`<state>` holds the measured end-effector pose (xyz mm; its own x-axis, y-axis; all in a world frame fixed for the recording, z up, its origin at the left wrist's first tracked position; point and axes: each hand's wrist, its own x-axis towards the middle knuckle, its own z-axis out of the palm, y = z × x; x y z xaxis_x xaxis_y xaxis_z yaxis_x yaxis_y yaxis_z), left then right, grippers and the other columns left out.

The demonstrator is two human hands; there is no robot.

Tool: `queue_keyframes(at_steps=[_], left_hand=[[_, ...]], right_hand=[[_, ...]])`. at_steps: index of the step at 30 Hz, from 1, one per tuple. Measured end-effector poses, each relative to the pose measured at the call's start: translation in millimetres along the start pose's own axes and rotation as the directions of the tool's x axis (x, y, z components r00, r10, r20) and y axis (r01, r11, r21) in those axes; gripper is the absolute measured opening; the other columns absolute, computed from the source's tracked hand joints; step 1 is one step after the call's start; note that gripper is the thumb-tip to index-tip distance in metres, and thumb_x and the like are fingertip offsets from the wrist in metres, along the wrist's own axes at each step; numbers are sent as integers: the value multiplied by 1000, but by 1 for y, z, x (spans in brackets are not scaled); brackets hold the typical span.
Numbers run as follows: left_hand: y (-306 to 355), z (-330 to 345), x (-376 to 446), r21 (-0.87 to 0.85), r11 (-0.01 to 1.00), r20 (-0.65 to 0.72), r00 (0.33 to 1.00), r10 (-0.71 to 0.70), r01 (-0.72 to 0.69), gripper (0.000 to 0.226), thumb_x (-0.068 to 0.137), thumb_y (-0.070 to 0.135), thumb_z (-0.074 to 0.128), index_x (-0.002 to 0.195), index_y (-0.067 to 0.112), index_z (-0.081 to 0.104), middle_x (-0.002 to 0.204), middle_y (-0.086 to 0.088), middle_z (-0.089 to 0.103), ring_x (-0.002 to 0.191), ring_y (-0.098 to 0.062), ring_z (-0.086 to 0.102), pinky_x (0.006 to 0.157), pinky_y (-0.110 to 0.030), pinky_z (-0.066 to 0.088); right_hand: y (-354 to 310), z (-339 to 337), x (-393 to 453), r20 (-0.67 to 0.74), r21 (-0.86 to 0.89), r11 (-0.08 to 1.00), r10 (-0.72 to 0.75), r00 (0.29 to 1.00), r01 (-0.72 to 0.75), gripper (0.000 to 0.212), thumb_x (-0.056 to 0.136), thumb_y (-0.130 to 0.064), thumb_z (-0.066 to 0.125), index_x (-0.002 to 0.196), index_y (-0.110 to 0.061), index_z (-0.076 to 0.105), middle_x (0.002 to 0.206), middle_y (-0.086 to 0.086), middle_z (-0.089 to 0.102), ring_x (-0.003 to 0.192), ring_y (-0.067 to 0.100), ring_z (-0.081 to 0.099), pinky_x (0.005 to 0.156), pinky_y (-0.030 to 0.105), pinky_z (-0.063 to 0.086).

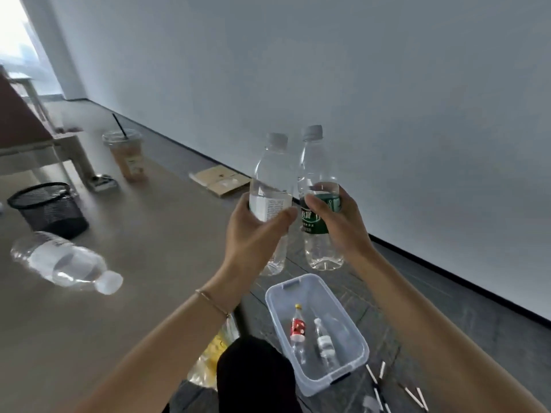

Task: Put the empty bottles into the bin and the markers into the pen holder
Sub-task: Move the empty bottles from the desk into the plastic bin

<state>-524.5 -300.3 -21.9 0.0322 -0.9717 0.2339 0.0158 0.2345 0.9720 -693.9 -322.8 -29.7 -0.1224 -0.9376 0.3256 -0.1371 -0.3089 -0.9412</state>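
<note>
1. Holding one bottle each, both hands are raised side by side above the bin, near the middle of the view.
2. The left hand (256, 231) has its fingers and thumb curled round a clear bottle with a white label (269, 201), upright, white cap on top.
3. The right hand (337, 222) grips a clear bottle with a green label (320, 201), also upright and capped; the two bottles stand just beside each other, and I cannot tell whether they touch.
4. At about 6 o'clock from the held bottles, a clear plastic bin (354, 374) sits on the dark floor; inside lie a small red-labelled bottle (298, 329) and a small clear bottle (323, 341).
5. At 9 o'clock from the hands, another clear bottle (65, 263) lies on its side on the brown surface (149, 234), cap toward the person.
6. A black mesh pen holder (49, 208) stands at 12 o'clock from that lying bottle, near it.
7. Further back on the surface, at 10 o'clock from the hands, are an iced drink cup with a black straw (126, 153) and, at 11 o'clock, a flat cardboard piece (219, 180).
8. Thin markers (414, 394) lie scattered on the floor at 5 o'clock from the bin.
</note>
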Motion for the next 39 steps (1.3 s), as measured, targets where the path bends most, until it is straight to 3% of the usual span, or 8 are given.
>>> queue_keyframes(at_steps=[4, 10, 14, 18, 22, 27, 33, 39], left_hand=[[-27, 62, -1, -12, 996, 108, 991, -84, 86, 38, 79, 24, 87, 110, 22, 67, 94, 1, 77, 84, -16, 76, 76, -32, 63], [-77, 106, 0, -20, 963, 181, 948, -262, 270, 39, 79, 20, 87, 111, 16, 65, 96, -4, 77, 78, -11, 73, 62, -16, 54], [-132, 112, 10, 54, 885, 165, 870, -464, 462, 50, 78, 28, 88, 117, 15, 60, 101, -8, 75, 81, -15, 72, 60, -23, 54], [-186, 107, 19, 173, 742, 134, 731, -669, 647, 41, 85, 25, 80, 116, 15, 55, 107, -13, 69, 97, -30, 70, 84, -48, 61], [-215, 101, 31, 197, 697, 85, 696, -713, 689, 39, 90, 6, 69, 122, 12, 47, 101, -9, 61, 91, -25, 64, 76, -38, 56], [-230, 96, 53, 293, 728, -7, 763, -646, 620, 55, 92, 19, 68, 142, 20, 44, 124, -3, 54, 94, -15, 59, 76, -31, 49], [-231, 92, 59, 348, 757, 47, 796, -603, 553, 43, 93, 21, 65, 135, 23, 51, 129, -8, 53, 92, -10, 56, 71, -29, 43], [-228, 89, 52, 351, 769, 50, 810, -584, 533, 39, 95, 20, 64, 133, 21, 52, 125, -9, 59, 89, -5, 54, 62, -20, 38]], right_hand=[[34, -51, -7, -106, -49, 997, 58, 993, -64, 25, 91, -26, 75, 111, -16, 64, 93, -1, 71, 79, 4, 72, 68, 22, 57], [94, -92, -12, -180, -101, 959, 246, 952, -267, 49, 87, -35, 78, 125, -9, 62, 112, 11, 70, 97, 25, 73, 84, 42, 62], [139, -99, -22, -168, -65, 885, 445, 879, -461, 45, 87, -40, 78, 119, -12, 63, 106, 16, 70, 85, 28, 75, 71, 45, 65], [186, -94, -34, -162, 7, 793, 601, 782, -609, 44, 85, -41, 80, 114, -12, 63, 105, 19, 71, 83, 26, 74, 65, 38, 63], [228, -87, -46, -163, 1, 691, 714, 681, -723, 45, 85, -45, 79, 112, -13, 63, 103, 17, 72, 85, 28, 74, 71, 46, 65], [261, -86, -52, -206, -43, 631, 753, 625, -775, 46, 88, -56, 70, 113, -18, 62, 102, 13, 71, 84, 27, 73, 74, 44, 64], [279, -81, -55, -260, -96, 571, 777, 574, -816, 42, 92, -48, 69, 119, -18, 57, 103, 6, 69, 86, 20, 72, 59, 28, 52], [274, -76, -53, -287, -178, 666, 669, 686, -724, 27, 97, -31, 62, 121, -17, 61, 104, -5, 64, 92, 13, 63, 77, 34, 52]])
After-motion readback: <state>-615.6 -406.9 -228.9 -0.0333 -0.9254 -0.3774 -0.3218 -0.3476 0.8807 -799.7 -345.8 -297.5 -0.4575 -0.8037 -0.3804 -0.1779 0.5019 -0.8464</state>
